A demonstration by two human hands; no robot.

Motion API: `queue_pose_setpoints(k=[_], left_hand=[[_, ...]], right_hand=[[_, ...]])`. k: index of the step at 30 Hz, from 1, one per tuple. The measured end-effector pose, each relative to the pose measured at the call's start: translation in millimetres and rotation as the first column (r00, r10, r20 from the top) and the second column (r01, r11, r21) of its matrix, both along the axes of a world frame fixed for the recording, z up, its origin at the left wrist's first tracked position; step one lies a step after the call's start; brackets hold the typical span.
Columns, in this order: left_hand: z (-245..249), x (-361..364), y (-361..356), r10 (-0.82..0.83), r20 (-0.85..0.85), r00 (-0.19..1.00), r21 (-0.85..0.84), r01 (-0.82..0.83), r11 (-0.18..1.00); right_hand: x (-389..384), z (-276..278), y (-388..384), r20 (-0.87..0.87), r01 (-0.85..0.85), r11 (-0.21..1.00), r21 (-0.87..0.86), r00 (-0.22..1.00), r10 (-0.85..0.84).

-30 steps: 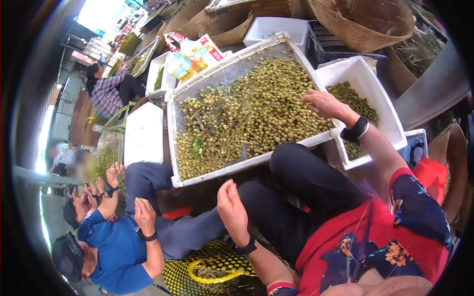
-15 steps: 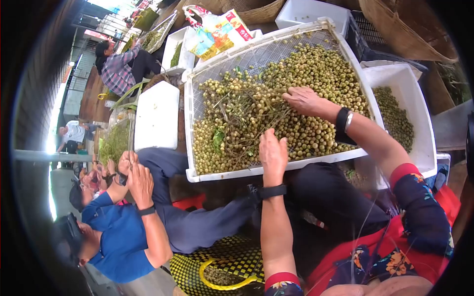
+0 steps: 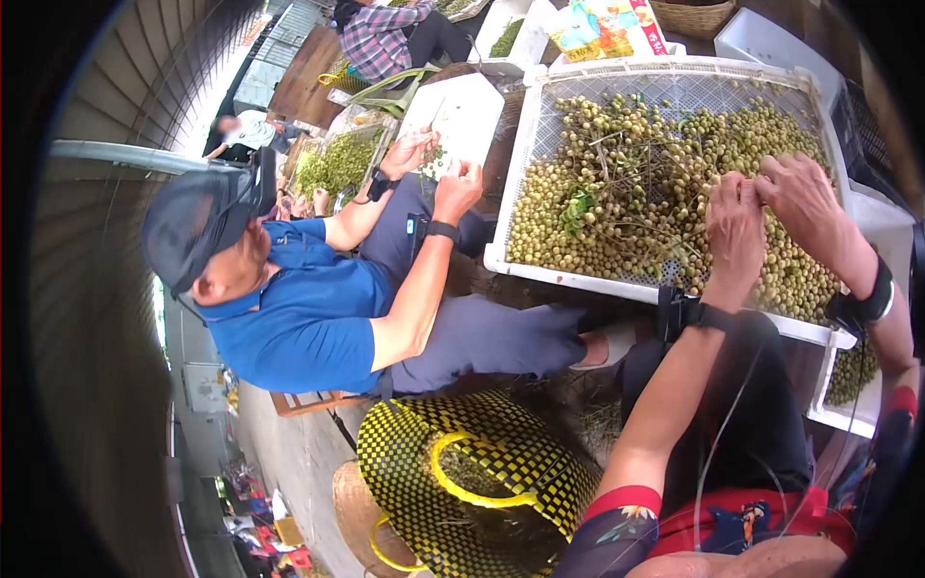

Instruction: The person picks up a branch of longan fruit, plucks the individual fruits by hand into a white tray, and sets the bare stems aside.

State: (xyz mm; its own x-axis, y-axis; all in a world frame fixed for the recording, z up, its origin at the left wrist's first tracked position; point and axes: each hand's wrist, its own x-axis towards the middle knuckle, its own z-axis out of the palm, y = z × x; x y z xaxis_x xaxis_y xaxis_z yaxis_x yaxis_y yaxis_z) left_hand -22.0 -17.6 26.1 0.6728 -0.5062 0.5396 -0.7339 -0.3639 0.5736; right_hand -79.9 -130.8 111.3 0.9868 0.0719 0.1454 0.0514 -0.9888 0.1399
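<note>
A white mesh tray holds many small round yellow-green fruits. Thin brown stems and some green leaves lie tangled among them. Over the tray's right half, my left hand and my right hand meet at the fingertips. The left fingers point up and are pressed together. My right hand comes in from the right, its fingers curled against the left ones. Whatever sits between the fingertips is hidden.
A person in a blue shirt sits left of the tray, hands raised by a white board. A yellow-and-black woven basket stands below. A white box with darker fruits is partly under the tray's right side. A printed bag lies behind.
My view has swung left, so the tray appears further right. My hands, apart before, have come together at the fingertips. The person in blue has lowered and parted their hands.
</note>
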Motion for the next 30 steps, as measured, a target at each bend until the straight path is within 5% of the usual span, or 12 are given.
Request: queue_pose_setpoints(k=[3,7,9,11,13,15,18,21,23,25,27,30], left_hand=[[-15,10,2,0.062,-0.151,0.987,0.137,-0.041,0.99],[-33,32,19,0.174,-0.359,0.917,0.256,-0.083,0.963],[-65,51,30,0.109,-0.184,0.977,0.2,-0.071,0.977],[-40,55,39,0.137,-0.342,0.93,0.092,-0.112,0.989],[-24,60,48,0.102,-0.505,0.857,0.012,-0.111,0.994],[-10,64,59,-0.083,-0.776,0.625,-0.217,-0.141,0.966],[-1,66,68,-0.369,-0.858,0.357,-0.457,-0.202,0.866],[-3,66,64,-0.457,-0.838,0.297,-0.523,-0.201,0.828],[-2,63,57,-0.505,-0.82,0.271,-0.56,-0.193,0.806],[-1,63,56,-0.506,-0.819,0.272,-0.553,-0.134,0.822],[-5,62,51,-0.464,-0.839,0.285,-0.515,-0.138,0.846],[-6,57,42,-0.21,-0.88,0.426,-0.269,-0.082,0.96]], right_hand=[[1,-18,-6,0.242,-0.076,0.984,-0.159,0.964,0.113],[-10,6,10,0.312,-0.07,0.966,0.248,0.95,-0.011],[-18,-19,0,0.181,0.028,0.794,0.607,0.968,-0.172],[-13,-51,-6,0.213,-0.092,0.505,0.858,0.959,-0.188],[-18,-96,-19,0.088,0.007,0.381,0.925,0.969,-0.231],[-17,-110,-16,0.008,0.047,0.202,0.978,0.965,-0.264],[-6,-132,-14,-0.044,0.005,-0.223,0.975,0.985,-0.168],[4,-133,-13,-0.011,-0.056,-0.329,0.943,0.98,-0.199],[12,-130,-14,-0.056,-0.025,-0.232,0.972,0.941,-0.334],[9,-127,-14,0.147,-0.003,0.255,0.967,0.823,-0.549],[1,-103,-8,0.476,-0.071,0.619,0.782,0.709,-0.521],[-8,-74,5,0.433,-0.183,0.512,0.839,0.796,-0.424]])
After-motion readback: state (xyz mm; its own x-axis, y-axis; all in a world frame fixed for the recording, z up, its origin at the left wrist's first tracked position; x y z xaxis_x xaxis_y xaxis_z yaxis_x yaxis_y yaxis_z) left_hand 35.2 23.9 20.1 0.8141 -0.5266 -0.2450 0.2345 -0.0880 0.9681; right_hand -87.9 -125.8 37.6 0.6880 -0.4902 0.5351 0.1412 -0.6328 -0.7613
